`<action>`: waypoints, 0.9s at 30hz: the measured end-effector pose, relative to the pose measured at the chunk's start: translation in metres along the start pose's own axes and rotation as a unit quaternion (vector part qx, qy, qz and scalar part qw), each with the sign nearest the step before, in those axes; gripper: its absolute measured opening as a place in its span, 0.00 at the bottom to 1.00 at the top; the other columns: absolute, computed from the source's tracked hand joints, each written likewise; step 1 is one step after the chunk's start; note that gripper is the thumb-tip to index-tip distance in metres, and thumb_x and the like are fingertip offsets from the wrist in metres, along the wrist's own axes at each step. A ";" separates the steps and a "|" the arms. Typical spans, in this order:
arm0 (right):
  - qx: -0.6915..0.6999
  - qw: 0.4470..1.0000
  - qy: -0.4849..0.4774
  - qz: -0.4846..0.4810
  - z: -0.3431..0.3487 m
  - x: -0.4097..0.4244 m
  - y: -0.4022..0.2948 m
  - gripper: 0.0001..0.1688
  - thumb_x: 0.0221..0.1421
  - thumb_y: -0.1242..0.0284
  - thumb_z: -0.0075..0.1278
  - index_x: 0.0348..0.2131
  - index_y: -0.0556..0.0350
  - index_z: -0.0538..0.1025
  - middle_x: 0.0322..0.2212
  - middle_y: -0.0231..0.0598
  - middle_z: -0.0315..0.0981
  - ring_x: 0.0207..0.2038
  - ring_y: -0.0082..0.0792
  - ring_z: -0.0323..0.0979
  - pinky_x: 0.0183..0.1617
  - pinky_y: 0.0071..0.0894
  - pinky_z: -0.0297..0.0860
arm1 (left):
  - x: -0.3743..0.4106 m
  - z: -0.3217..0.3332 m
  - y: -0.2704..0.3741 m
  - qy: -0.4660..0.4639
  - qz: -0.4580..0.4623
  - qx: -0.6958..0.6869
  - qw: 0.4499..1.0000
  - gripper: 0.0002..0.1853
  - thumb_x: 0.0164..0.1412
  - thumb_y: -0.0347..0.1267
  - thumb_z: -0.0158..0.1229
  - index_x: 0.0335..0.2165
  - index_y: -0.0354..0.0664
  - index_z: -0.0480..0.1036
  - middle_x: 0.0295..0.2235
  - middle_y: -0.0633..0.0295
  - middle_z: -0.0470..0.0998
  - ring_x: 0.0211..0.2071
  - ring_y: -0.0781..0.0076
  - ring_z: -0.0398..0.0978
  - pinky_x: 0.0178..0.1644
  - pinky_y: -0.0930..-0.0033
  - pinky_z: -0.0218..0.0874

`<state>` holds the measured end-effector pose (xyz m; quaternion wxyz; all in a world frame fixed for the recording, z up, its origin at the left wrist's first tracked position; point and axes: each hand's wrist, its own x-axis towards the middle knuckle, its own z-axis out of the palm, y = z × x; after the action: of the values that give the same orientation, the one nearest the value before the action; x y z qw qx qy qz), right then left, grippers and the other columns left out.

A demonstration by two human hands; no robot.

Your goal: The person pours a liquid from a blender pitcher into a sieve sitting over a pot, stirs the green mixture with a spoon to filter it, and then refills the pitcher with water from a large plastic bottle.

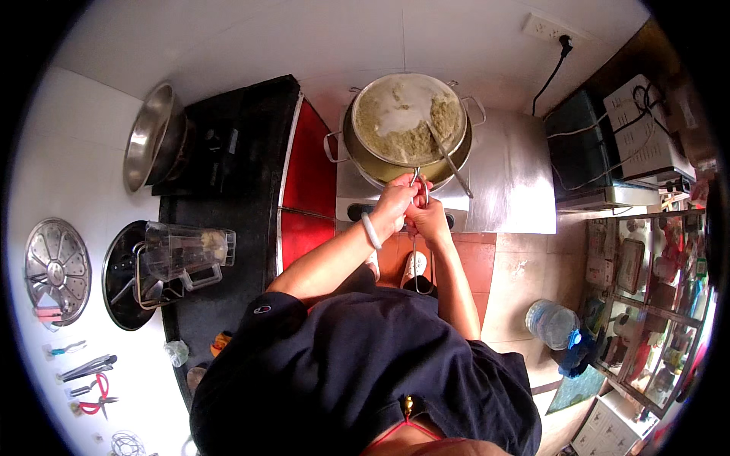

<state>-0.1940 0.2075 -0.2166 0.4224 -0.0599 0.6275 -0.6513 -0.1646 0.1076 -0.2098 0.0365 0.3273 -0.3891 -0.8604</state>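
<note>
A large round strainer [360, 143] hangs over a wide metal pot [349, 149] on the stove. Coarse greenish-beige pulp [408, 142] fills it, with pale foam [402, 117] across the middle. Yellowish liquid [381, 172] shows below its near rim. My left hand [394, 200] grips the strainer's wire handle [416, 251] close to the rim. Just beside and below it, my right hand [429, 221] is closed around the same handle, whose looped end points towards my body. A metal spoon [447, 157] stands slanted in the pulp, its handle leaning over the right-hand near rim.
Steel worktop [510, 171] extends right of the pot. Along the left, a dark counter [245, 239] carries a clear blender jug [188, 251] and metal bowls [149, 139]. A large water bottle [552, 324] stands on the floor near a glass-fronted cabinet [644, 302] at right.
</note>
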 end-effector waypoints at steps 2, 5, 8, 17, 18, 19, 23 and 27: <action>-0.008 1.000 0.015 -0.006 0.005 0.001 0.006 0.13 0.48 0.73 0.52 0.17 0.54 0.65 0.11 0.31 0.62 0.10 0.22 0.59 0.11 0.22 0.56 | -0.001 -0.004 0.000 -0.006 -0.002 0.002 1.000 0.09 0.58 0.21 0.39 0.36 0.39 0.66 0.31 0.59 0.74 0.20 0.81 0.63 0.25 0.78 0.58; 0.002 1.000 0.016 -0.009 0.008 0.000 0.007 0.13 0.48 0.73 0.52 0.17 0.55 0.66 0.11 0.32 0.63 0.10 0.22 0.60 0.11 0.22 0.56 | -0.006 -0.004 0.004 -0.017 0.002 0.013 1.000 0.09 0.58 0.21 0.40 0.36 0.37 0.66 0.31 0.59 0.74 0.25 0.79 0.66 0.29 0.78 0.60; -0.014 1.000 0.025 -0.010 0.011 -0.003 0.005 0.14 0.49 0.73 0.52 0.16 0.55 0.65 0.10 0.31 0.63 0.09 0.22 0.60 0.11 0.22 0.56 | -0.002 -0.013 0.000 -0.048 0.002 0.016 0.999 0.09 0.58 0.22 0.42 0.37 0.36 0.67 0.32 0.60 0.73 0.31 0.77 0.70 0.36 0.77 0.62; 0.014 0.999 0.011 -0.033 0.024 -0.012 0.000 0.15 0.51 0.72 0.51 0.17 0.55 0.65 0.09 0.31 0.63 0.08 0.22 0.60 0.10 0.21 0.57 | -0.015 -0.015 0.007 -0.050 0.026 0.034 0.998 0.08 0.56 0.23 0.43 0.33 0.36 0.68 0.30 0.62 0.73 0.25 0.80 0.67 0.30 0.78 0.60; 0.005 1.000 0.008 -0.026 0.023 -0.013 0.003 0.15 0.51 0.72 0.52 0.17 0.55 0.65 0.09 0.32 0.63 0.08 0.22 0.60 0.10 0.21 0.57 | -0.017 -0.015 0.007 -0.050 0.024 0.038 0.998 0.08 0.56 0.23 0.43 0.33 0.36 0.68 0.29 0.62 0.73 0.25 0.80 0.67 0.30 0.78 0.60; 0.010 1.000 0.009 -0.024 0.023 -0.013 0.004 0.15 0.51 0.72 0.51 0.17 0.55 0.65 0.09 0.32 0.63 0.09 0.22 0.60 0.10 0.21 0.57 | -0.019 -0.014 0.007 -0.048 0.022 0.032 0.998 0.08 0.56 0.24 0.43 0.33 0.36 0.68 0.29 0.62 0.73 0.25 0.80 0.67 0.30 0.78 0.60; 0.036 0.999 0.021 -0.009 0.028 -0.017 0.006 0.14 0.49 0.73 0.52 0.17 0.58 0.67 0.10 0.33 0.64 0.09 0.23 0.61 0.10 0.22 0.58 | -0.020 -0.017 0.011 -0.056 0.009 0.019 0.998 0.08 0.53 0.23 0.44 0.33 0.35 0.68 0.29 0.61 0.73 0.26 0.78 0.68 0.32 0.77 0.61; 0.023 0.999 0.038 -0.020 0.034 -0.023 0.002 0.14 0.51 0.73 0.50 0.17 0.55 0.64 0.11 0.30 0.62 0.10 0.21 0.59 0.11 0.22 0.56 | -0.017 -0.020 0.010 -0.071 -0.005 -0.003 0.997 0.11 0.48 0.21 0.42 0.33 0.35 0.67 0.28 0.59 0.72 0.27 0.75 0.69 0.33 0.75 0.62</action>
<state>-0.1583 0.1960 -0.2007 0.3866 -0.0378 0.6263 -0.6759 -0.1418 0.0931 -0.2035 0.0055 0.2674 -0.3867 -0.8826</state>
